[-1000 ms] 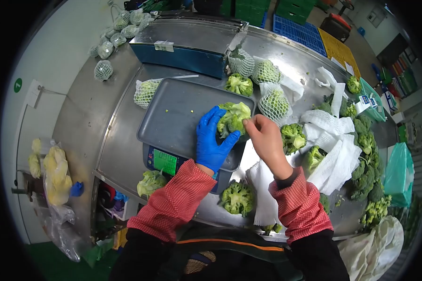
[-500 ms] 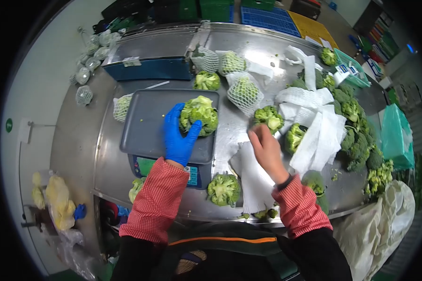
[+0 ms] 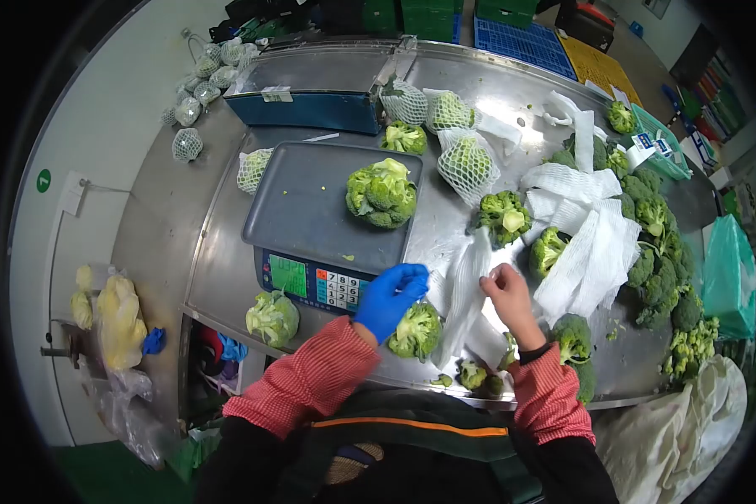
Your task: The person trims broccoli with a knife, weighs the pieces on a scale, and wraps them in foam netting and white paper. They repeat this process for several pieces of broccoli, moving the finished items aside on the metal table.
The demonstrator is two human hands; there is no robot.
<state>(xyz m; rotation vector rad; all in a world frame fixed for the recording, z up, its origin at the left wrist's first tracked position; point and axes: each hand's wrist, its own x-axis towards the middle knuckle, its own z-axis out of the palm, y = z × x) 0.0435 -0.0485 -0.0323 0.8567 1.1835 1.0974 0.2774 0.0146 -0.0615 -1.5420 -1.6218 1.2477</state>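
Note:
My right hand (image 3: 512, 301), bare, pinches the edge of a white foam net sleeve (image 3: 464, 304) that stands partly lifted off the steel table. Opposite it, my blue-gloved left hand (image 3: 393, 301) hovers by the front edge of the scale, its fingers loosely bent and apart from the sleeve, with nothing visible in them. A trimmed broccoli head (image 3: 381, 195) lies on the grey tray (image 3: 298, 210) of the weighing scale (image 3: 311, 281), whose green display is lit. Partly hidden by the glove, another broccoli head (image 3: 415, 331) rests on the table below.
More white sleeves (image 3: 592, 239) lie heaped at the right, beside a pile of broccoli (image 3: 653, 244). Several netted heads (image 3: 468, 165) stand behind the scale. A blue-fronted metal box (image 3: 307, 109) is at the back. A pale broccoli head (image 3: 272, 318) sits front left.
My left hand has let go of the broccoli head on the scale tray and moved toward me and right. My right hand has lifted the sleeve's edge. The camera view has shifted slightly.

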